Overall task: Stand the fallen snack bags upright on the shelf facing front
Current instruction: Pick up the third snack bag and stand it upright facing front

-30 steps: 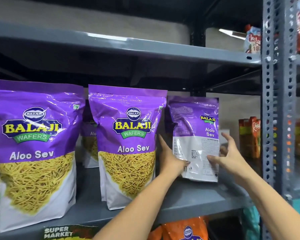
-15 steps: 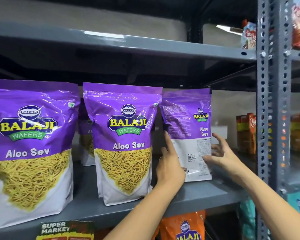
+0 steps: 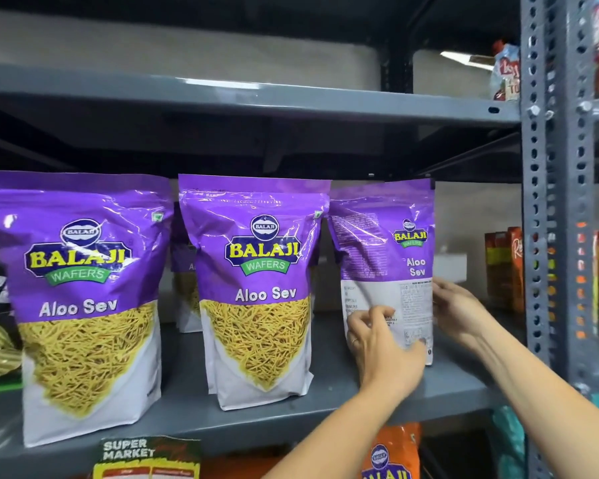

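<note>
Centrally, the grey shelf [image 3: 187, 414] is shown bearing two front-facing purple bags [image 3: 261, 292]. At its right end, a third bag [image 3: 384, 243] is held upright, back panel outward, gripped by the left hand [image 3: 382, 344] and right hand [image 3: 459, 307].

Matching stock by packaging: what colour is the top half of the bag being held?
Purple, on the held bag, clearest in the head view.

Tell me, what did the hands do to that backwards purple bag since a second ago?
The left hand slid from the bag's left edge across onto its white lower panel. The right hand stayed on the right edge. The right-hand bag stands upright, back side still showing. The two front-facing bags and the shelf look unchanged.
</note>
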A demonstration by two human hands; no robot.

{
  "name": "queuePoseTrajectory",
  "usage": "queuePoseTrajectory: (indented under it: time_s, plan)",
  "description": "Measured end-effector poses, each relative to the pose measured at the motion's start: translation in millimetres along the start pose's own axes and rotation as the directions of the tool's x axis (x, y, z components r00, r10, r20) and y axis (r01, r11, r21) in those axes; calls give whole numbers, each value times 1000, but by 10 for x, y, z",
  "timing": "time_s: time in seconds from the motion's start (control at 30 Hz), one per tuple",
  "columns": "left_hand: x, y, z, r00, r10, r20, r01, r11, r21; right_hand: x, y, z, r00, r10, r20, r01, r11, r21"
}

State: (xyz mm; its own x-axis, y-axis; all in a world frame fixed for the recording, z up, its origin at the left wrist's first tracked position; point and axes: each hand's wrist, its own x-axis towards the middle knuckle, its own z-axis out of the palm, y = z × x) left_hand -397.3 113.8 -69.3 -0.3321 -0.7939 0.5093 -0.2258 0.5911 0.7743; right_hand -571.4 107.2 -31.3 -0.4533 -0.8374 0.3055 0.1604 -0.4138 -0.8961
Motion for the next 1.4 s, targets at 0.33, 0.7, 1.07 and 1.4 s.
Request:
queuePoseTrajectory:
  time_s: [0.33, 0.7, 1.07, 1.4]
  plan:
    - [244, 57, -165, 984, -154, 92, 177, 921, -346, -97, 78, -8, 994, -4, 109, 12, 997, -76]
    - [509, -52, -261, 993, -122, -3, 114, 937, -330, -33, 68, 64, 965, 38, 261, -5, 992, -124]
    - [607, -28, -256, 950, -298, 87, 300, 811, -502, -91, 170, 136, 983, -183, 14, 176, 919, -354]
    - [577, -104, -231, 973, -202, -110, 121, 857, -502, -176, 156, 92, 991, -125, 49, 134, 939, -317]
